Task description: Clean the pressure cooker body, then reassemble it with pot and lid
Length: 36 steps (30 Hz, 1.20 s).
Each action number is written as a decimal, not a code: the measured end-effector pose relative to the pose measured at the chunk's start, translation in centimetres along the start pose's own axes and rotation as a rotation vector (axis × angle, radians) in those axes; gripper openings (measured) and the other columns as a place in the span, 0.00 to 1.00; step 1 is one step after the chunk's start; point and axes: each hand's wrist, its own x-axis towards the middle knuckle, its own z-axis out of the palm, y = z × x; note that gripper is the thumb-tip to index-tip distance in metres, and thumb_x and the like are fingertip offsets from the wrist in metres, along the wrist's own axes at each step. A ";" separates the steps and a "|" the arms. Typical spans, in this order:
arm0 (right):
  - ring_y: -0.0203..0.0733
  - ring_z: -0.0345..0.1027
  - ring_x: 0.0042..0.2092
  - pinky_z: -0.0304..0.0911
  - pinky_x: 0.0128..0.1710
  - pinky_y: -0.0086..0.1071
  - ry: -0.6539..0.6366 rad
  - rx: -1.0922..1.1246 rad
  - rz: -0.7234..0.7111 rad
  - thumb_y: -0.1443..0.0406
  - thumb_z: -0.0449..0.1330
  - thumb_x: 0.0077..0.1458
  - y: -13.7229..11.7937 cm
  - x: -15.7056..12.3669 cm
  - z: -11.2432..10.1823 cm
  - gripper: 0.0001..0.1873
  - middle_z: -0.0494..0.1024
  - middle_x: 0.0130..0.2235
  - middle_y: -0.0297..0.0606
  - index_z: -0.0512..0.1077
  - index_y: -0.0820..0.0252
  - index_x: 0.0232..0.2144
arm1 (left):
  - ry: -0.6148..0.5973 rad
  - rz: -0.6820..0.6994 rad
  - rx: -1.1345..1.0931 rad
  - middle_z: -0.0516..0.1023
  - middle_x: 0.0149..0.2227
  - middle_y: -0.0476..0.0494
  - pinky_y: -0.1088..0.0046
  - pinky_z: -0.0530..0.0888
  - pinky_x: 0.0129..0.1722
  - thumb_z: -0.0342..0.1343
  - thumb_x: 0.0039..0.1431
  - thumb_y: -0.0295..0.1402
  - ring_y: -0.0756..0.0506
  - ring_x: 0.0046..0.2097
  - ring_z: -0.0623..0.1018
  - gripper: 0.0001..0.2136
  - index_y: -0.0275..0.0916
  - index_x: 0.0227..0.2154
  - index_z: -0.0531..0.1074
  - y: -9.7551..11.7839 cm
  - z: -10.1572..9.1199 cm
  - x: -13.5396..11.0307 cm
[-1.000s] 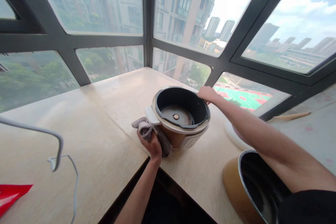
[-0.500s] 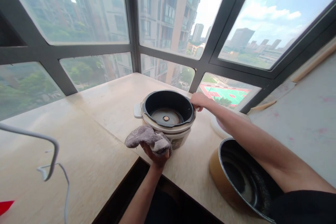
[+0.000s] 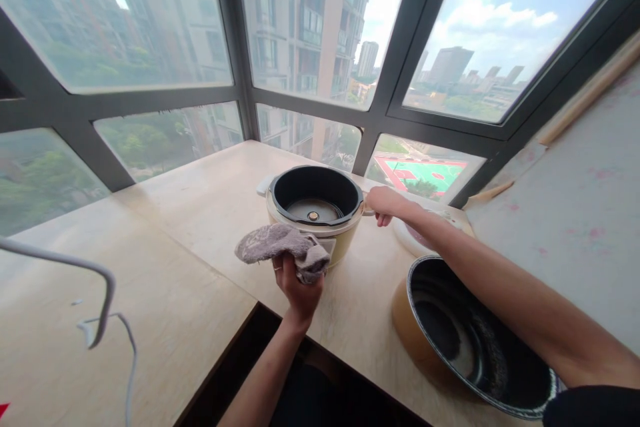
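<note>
A round electric cooker stands upright without a lid on the stone ledge. Its dark inside shows a small round metal knob in the middle of the floor. My left hand is closed around a bunched grey-brown cloth, held in front of the cooker and covering part of its near wall. My right hand is closed on the side handle at the cooker's right. Below my right forearm, a brown inner pot with a dark inside rests tilted on the ledge.
A pale round lid-like thing lies behind the inner pot, partly under my forearm. White cable loops at the left. Windows border the ledge, and a papered wall rises at the right.
The cooker has turned a little: its left handle now sits farther back and its front panel has shifted. The cloth has moved slightly upward with my left hand. The view has shifted slightly.
</note>
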 end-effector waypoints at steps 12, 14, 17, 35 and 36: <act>0.51 0.78 0.24 0.70 0.29 0.36 0.056 -0.207 -0.099 0.67 0.56 0.65 0.1 -1.7 0.6 0.13 0.77 0.19 0.48 0.78 0.73 0.38 | -0.448 0.531 -0.006 0.82 0.44 0.36 0.52 0.77 0.53 0.62 0.47 0.29 0.31 0.51 0.81 0.21 0.44 0.47 0.80 1.3 0.5 0.4; 0.49 0.78 0.24 0.70 0.29 0.35 0.066 -0.194 -0.099 0.67 0.56 0.65 0.1 -1.8 0.6 0.13 0.78 0.21 0.48 0.78 0.71 0.38 | -0.361 0.412 -0.039 0.82 0.44 0.37 0.48 0.75 0.55 0.64 0.44 0.31 0.31 0.50 0.81 0.20 0.42 0.44 0.81 0.9 -0.8 2.7; 0.48 0.78 0.23 0.69 0.27 0.34 0.082 -0.164 -0.101 0.67 0.54 0.66 0.2 -1.7 0.7 0.13 0.80 0.26 0.50 0.77 0.71 0.40 | -0.172 0.127 -0.012 0.82 0.43 0.37 0.49 0.73 0.57 0.67 0.40 0.34 0.31 0.49 0.80 0.20 0.38 0.41 0.80 0.2 -2.0 7.8; 0.35 0.62 0.15 0.55 0.15 0.26 0.159 0.510 -0.148 0.61 0.48 0.69 3.1 -0.8 3.5 0.07 0.68 0.17 0.27 0.59 0.56 0.37 | -0.432 -1.073 -0.566 0.78 0.24 0.47 0.74 0.76 0.26 0.68 0.41 0.31 0.48 0.24 0.76 0.13 0.33 0.32 0.76 -5.8 1.2 22.8; 0.34 0.61 0.15 0.53 0.15 0.25 0.166 0.553 -0.140 0.61 0.49 0.68 3.1 -0.6 3.6 0.07 0.67 0.16 0.26 0.58 0.56 0.36 | -0.436 -1.094 -0.527 0.78 0.23 0.47 0.74 0.76 0.25 0.68 0.40 0.28 0.48 0.23 0.76 0.13 0.33 0.31 0.76 -5.9 1.4 23.0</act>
